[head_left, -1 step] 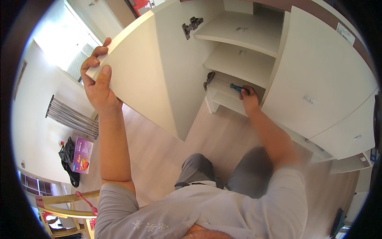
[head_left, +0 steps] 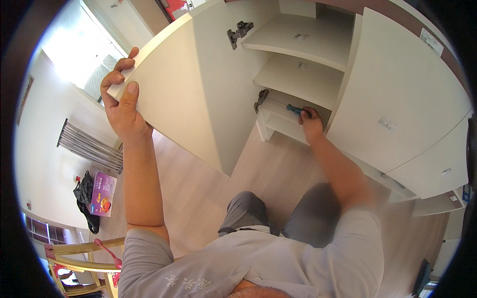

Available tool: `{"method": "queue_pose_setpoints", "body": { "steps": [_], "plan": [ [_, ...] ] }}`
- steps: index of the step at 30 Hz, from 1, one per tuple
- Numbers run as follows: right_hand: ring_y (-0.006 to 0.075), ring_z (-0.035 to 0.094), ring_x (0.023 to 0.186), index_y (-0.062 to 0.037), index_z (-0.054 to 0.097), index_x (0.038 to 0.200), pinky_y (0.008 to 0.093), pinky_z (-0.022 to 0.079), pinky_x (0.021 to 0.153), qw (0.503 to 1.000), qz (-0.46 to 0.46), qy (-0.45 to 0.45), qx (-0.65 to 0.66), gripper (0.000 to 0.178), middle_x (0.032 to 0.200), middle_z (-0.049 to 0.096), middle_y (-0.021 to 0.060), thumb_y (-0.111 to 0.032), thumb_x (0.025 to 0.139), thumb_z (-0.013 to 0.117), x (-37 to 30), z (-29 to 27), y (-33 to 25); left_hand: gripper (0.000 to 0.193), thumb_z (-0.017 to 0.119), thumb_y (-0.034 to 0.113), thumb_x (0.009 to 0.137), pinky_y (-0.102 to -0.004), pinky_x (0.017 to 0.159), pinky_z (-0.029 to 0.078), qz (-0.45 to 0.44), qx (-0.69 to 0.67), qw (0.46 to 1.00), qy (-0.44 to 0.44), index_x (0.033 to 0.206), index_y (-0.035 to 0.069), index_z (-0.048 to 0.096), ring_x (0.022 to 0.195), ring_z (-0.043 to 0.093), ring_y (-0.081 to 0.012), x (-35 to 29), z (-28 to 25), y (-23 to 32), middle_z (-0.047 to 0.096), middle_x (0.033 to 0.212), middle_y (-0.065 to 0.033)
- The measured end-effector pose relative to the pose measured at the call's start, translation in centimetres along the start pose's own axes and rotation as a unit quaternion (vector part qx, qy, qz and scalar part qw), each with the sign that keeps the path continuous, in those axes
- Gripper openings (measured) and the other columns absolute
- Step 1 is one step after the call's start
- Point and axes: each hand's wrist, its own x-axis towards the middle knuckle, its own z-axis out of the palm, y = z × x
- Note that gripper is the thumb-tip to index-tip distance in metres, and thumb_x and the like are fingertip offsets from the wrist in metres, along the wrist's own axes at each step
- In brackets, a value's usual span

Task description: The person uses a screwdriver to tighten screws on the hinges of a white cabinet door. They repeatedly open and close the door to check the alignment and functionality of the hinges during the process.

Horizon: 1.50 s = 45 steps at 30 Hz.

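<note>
A white cabinet door (head_left: pixel 184 84) stands swung out at the left. My left hand (head_left: pixel 123 102) grips its outer edge, thumb on the inner face and fingers round the far side. My right hand (head_left: pixel 311 124) is closed on the handle of a blue-green screwdriver (head_left: pixel 297 110) inside the cabinet. The screwdriver's thin shaft points left to the lower dark hinge (head_left: pixel 261 100); whether its tip sits in a screw is too small to tell. An upper hinge (head_left: pixel 240 34) joins the door higher up. My right fingertips are partly hidden behind the handle.
White shelves (head_left: pixel 298 37) fill the open cabinet, and a shut white door (head_left: pixel 392 94) is to its right. At the left, a grey metal rack (head_left: pixel 92 144) leans near a purple box (head_left: pixel 103 193) and a black bag (head_left: pixel 85 191). A yellow ladder (head_left: pixel 84 263) stands lower left.
</note>
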Motion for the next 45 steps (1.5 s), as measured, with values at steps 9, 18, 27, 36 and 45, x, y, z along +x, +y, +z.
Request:
{"method": "queue_pose_setpoints", "body": {
  "steps": [9, 18, 27, 36, 45],
  "plan": [
    [0.0178, 0.065, 0.076, -0.0036, 0.063, 0.126, 0.0316, 0.056, 0.074, 0.999, -0.009, -0.015, -0.051, 0.025, 0.097, 0.067, 0.0078, -0.012, 0.102, 0.065, 0.7, -0.4, 0.3, 0.024, 0.067, 0.004, 0.094, -0.0581, 0.118, 0.043, -0.001, -0.007, 1.000, 0.000, 0.112, 0.012, 0.054, 0.147, 0.039, -0.0410, 0.1, 0.0, -0.2, 0.059, 0.130, -0.0148],
    [0.0287, 0.064, 0.113, -0.0100, 0.066, 0.122, 0.0373, 0.048, 0.101, 0.942, -0.214, -0.074, -0.247, 0.025, 0.119, 0.068, 0.0149, -0.013, 0.097, 0.068, 0.8, -1.5, -1.1, 0.024, 0.069, 0.003, 0.093, -0.0590, 0.118, 0.042, -0.004, -0.012, 1.000, 0.004, 0.109, 0.013, 0.055, 0.146, 0.040, -0.0411, -0.1, -0.5, 0.2, 0.060, 0.129, -0.0145],
    [0.0217, 0.054, 0.060, -0.0064, 0.063, 0.105, 0.0367, 0.045, 0.054, 0.962, 0.258, -0.045, -0.084, 0.040, 0.080, 0.060, 0.0064, -0.046, 0.103, 0.059, 2.7, -0.4, -2.7, 0.022, 0.066, 0.001, 0.092, -0.0604, 0.120, 0.040, -0.001, -0.005, 1.000, 0.005, 0.110, 0.013, 0.059, 0.147, 0.040, -0.0405, -0.4, 0.5, 0.6, 0.061, 0.132, -0.0148],
    [0.0159, 0.039, 0.049, -0.0069, 0.059, 0.112, 0.0342, 0.034, 0.042, 0.965, 0.262, -0.008, -0.014, 0.047, 0.073, 0.056, 0.0046, -0.053, 0.100, 0.062, 1.1, 0.0, -4.0, 0.023, 0.062, 0.001, 0.094, -0.0589, 0.120, 0.040, -0.009, 0.017, 1.000, 0.020, 0.112, 0.011, 0.051, 0.147, 0.039, -0.0409, -0.3, 1.6, 0.7, 0.059, 0.128, -0.0156],
    [0.0264, 0.060, 0.071, -0.0017, 0.067, 0.107, 0.0433, 0.049, 0.062, 0.933, 0.077, -0.166, -0.310, 0.052, 0.086, 0.065, 0.0142, -0.053, 0.100, 0.062, -3.2, -3.6, -7.1, 0.028, 0.054, -0.003, 0.094, -0.0583, 0.121, 0.037, 0.003, 0.046, 0.999, 0.005, 0.117, 0.012, 0.053, 0.149, 0.035, -0.0408, -0.6, 2.6, 0.7, 0.054, 0.135, -0.0171]
  ]
}}
